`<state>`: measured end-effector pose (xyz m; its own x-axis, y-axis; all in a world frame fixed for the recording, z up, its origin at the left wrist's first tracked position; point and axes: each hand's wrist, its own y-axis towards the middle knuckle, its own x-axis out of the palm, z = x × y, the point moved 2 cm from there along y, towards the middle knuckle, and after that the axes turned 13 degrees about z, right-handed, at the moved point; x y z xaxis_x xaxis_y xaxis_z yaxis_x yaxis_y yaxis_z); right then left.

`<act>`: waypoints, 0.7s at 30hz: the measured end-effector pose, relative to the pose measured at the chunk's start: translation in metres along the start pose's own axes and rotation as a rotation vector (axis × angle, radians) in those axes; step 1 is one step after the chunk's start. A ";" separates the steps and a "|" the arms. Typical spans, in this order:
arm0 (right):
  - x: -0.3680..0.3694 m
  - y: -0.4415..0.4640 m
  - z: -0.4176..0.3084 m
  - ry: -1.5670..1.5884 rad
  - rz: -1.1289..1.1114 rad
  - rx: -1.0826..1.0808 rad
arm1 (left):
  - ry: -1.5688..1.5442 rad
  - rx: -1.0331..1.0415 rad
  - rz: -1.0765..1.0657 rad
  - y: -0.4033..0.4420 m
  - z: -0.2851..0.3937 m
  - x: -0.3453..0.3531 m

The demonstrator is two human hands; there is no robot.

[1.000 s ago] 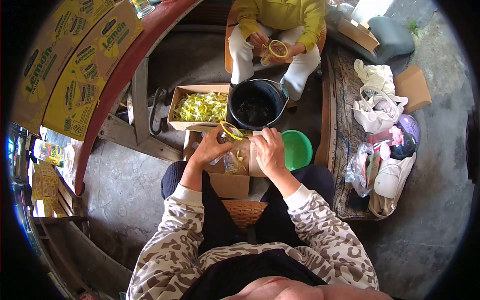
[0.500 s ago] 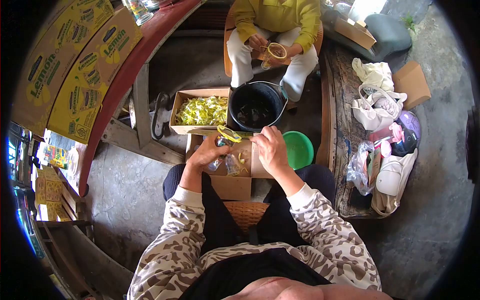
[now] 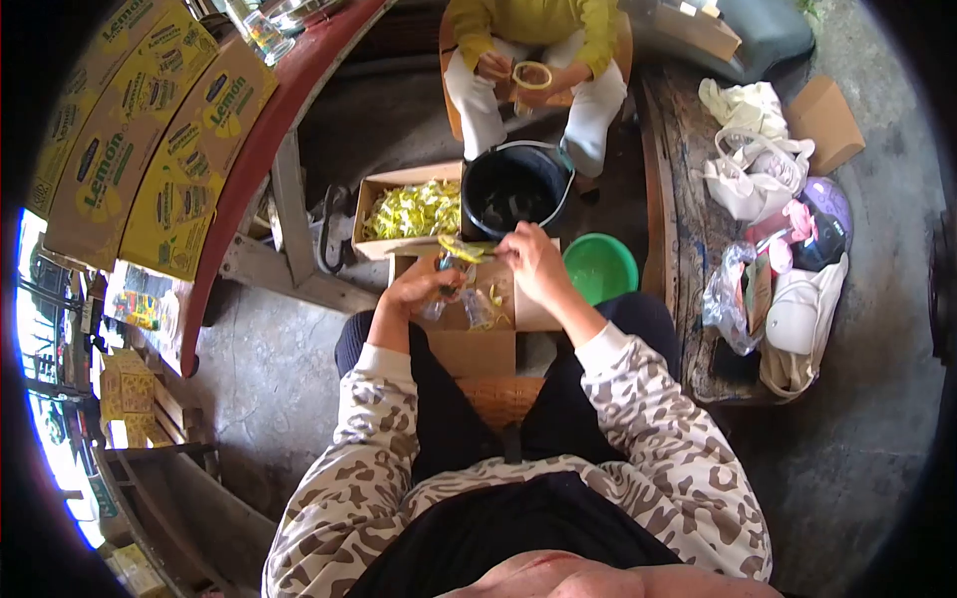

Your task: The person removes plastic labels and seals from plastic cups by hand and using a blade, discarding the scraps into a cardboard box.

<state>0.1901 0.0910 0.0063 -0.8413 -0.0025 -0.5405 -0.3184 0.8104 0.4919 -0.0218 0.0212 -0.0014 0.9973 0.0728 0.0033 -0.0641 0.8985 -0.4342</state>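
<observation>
Over a cardboard box [image 3: 528,311] between my knees, my left hand [image 3: 421,286] is closed around a clear plastic cup [image 3: 459,267]. A yellow strip [image 3: 466,249] runs from the cup's top toward my other hand, and something small and dark shows by my left fingers. My right hand [image 3: 536,263] pinches the strip's far end, its fingertips partly hidden. Below, another clear cup [image 3: 480,311] and yellow scraps lie in the box. Just beyond, a second box holds a heap of yellow strips [image 3: 414,211].
A black bucket [image 3: 513,189] and a green basin [image 3: 600,269] stand ahead. Opposite, a seated person in a yellow top [image 3: 538,25] holds a yellow-rimmed cup [image 3: 531,78]. Bags [image 3: 788,339] lie on the right bench; lemon drink cartons [image 3: 199,149] line the left table.
The yellow piece at the cup's top has turned from an open loop to a flatter strip stretched toward my right hand. My hands stay close together, and the view has shifted slightly.
</observation>
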 end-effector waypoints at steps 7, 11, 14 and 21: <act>0.003 -0.001 0.002 0.000 -0.071 0.021 | 0.104 -0.031 0.111 -0.011 -0.012 0.006; 0.004 -0.001 0.001 0.013 -0.062 -0.015 | 0.153 -0.028 0.195 -0.030 -0.001 0.009; 0.005 0.000 0.001 0.029 -0.083 -0.080 | 0.138 0.020 0.221 -0.043 0.004 0.011; 0.000 -0.001 -0.008 0.024 -0.067 -0.105 | 0.259 0.052 0.240 -0.038 0.005 0.010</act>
<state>0.1864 0.0856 0.0114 -0.8264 -0.0701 -0.5586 -0.4177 0.7417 0.5248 -0.0096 -0.0100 0.0199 0.9289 0.1785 -0.3244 -0.2927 0.8906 -0.3482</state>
